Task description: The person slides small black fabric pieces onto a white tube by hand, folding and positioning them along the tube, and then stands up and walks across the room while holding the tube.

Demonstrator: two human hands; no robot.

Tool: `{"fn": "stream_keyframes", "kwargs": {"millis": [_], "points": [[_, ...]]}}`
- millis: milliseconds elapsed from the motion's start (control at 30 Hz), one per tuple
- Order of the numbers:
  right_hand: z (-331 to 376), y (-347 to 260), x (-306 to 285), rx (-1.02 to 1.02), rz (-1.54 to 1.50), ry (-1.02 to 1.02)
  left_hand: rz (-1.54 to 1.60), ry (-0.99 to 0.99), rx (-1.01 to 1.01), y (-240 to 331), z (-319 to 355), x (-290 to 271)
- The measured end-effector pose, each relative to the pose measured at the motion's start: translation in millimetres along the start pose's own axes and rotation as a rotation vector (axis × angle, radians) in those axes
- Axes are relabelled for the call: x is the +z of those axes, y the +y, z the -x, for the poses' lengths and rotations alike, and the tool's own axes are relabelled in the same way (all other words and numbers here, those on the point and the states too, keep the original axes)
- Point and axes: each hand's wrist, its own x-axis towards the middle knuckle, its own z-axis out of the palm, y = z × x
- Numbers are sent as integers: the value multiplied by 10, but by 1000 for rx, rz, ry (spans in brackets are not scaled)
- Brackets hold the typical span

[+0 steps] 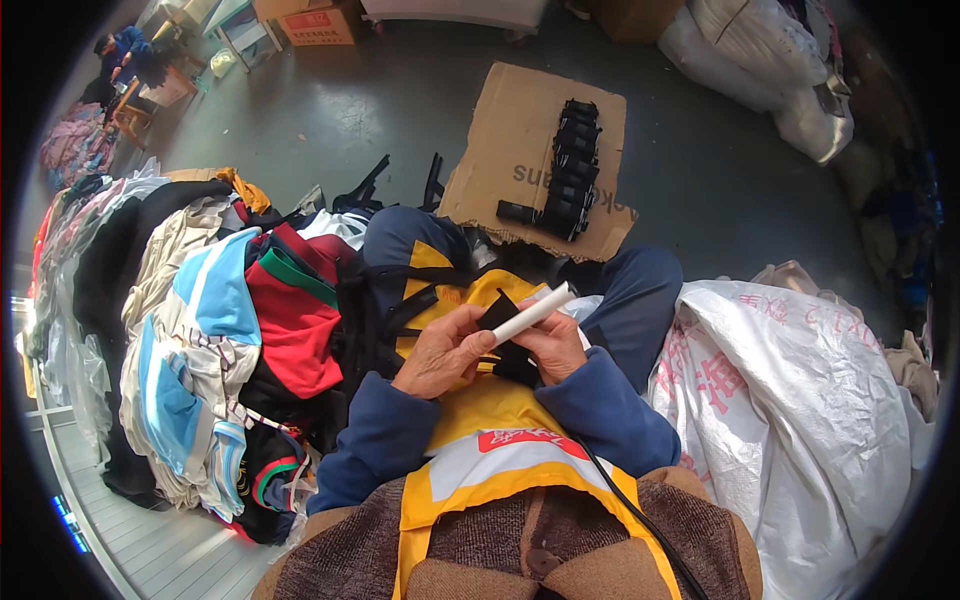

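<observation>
Above my lap, a white cylindrical tube (533, 314) slants up to the right across both hands. My left hand (443, 352) is closed at the tube's lower left end, thumb and fingers pressed together. My right hand (553, 346) curls around the tube from below, nearer its upper end. A piece of black fabric (497, 312) shows between the hands, against the tube. How far it wraps around the tube is hidden. More black straps or strips (405, 310) lie over my left thigh, on the yellow apron (470, 418).
Ahead, a flattened cardboard sheet (515, 120) on the floor carries a row of black rolled bundles (574, 165). A heap of colourful garments (215, 330) rises at left. A large white woven sack (780, 390) sits at right. Far left, another person (125, 55) sits near more fabric.
</observation>
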Motion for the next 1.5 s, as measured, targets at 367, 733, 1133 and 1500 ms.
{"fn": "stream_keyframes", "kwargs": {"millis": [367, 733, 1133, 1500], "points": [[22, -39, 6, 101, -254, -24, -39, 49, -11, -5, 7, -10], [-32, 64, -64, 39, -289, 1, -117, 47, -15, 80, 18, 37], [-79, 70, -168, 97, -517, 15, -118, 62, 102, 121, 46, 92], [-137, 105, -182, 31, -430, 3, -797, 316, 489, 269, 60, 276]]}}
